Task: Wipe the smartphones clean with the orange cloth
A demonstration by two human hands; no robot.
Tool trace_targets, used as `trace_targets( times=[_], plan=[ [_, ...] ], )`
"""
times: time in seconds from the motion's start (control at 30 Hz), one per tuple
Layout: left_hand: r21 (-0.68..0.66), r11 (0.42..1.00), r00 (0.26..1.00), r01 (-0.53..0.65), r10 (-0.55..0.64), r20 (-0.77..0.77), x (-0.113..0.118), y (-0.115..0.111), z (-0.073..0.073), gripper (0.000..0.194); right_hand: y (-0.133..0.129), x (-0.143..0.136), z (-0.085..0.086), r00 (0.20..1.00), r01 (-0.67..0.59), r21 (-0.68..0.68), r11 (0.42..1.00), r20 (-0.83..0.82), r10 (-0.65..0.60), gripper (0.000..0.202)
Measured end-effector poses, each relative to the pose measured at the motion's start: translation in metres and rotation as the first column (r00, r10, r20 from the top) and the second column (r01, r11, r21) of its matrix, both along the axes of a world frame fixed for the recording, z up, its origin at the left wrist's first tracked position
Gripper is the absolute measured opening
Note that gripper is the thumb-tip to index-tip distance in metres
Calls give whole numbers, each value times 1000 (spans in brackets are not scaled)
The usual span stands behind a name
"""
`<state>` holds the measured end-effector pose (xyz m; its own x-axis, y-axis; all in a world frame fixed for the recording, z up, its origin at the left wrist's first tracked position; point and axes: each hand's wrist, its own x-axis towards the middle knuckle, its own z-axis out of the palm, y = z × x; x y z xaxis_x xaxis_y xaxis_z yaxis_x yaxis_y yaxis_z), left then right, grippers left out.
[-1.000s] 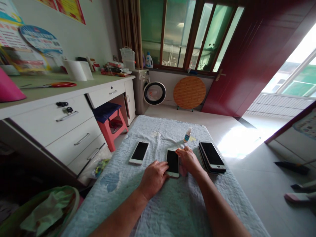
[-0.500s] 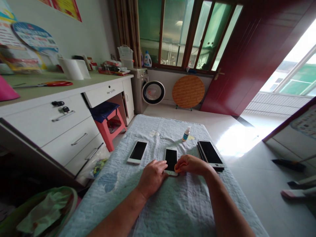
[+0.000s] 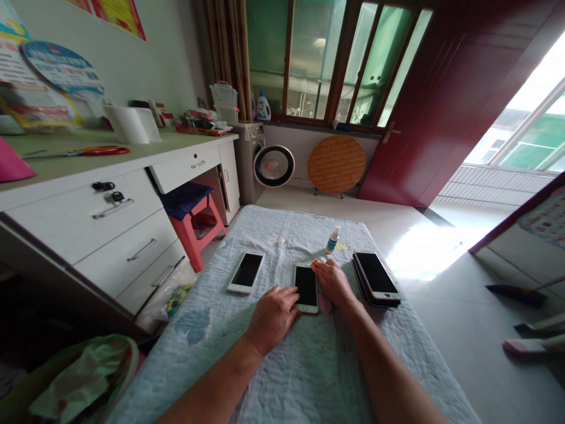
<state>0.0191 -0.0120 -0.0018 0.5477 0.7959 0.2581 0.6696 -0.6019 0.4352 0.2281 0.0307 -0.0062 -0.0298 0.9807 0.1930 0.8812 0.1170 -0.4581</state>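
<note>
The white smartphone (image 3: 306, 287) lies lengthwise, top facing away. The left hand (image 3: 273, 312) steadies it, open; the right hand (image 3: 334, 281), gripping orange cloth (image 3: 315, 265), has moved up to its far-right corner.

The lone head view looks forward and down from above and behind the left hand (image 3: 272, 315) and right hand (image 3: 332, 281), fairly near the grip, and takes in the window (image 3: 315, 62) well beyond it.

The right hand (image 3: 333, 281) partly hides an orange item (image 3: 315, 265) too small to identify.
</note>
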Motion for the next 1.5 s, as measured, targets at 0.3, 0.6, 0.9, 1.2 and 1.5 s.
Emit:
trace_targets(
  times=[0.3,0.6,0.9,1.2,1.5],
  plan=[
    [-7,1000,1000,-22,22,2,0,-2,0,28,-11,5,22,986,-149,-104,983,64,156,27],
    [5,1000,1000,-15,15,20,-1,-1,1,26,-29,3,56,933,-351,-411,841,-81,350,26],
    [1,1000,1000,-23,23,3,0,0,0,26,-33,7,57,903,-421,-519,744,-166,395,27],
    [-29,999,999,-22,23,23,-1,0,2,27,-26,7,37,863,-459,-494,738,-444,240,27],
    [-24,1000,1000,-5,5,8,-2,0,1,27,-3,6,14,978,-146,-44,988,-158,137,24]
  ],
)
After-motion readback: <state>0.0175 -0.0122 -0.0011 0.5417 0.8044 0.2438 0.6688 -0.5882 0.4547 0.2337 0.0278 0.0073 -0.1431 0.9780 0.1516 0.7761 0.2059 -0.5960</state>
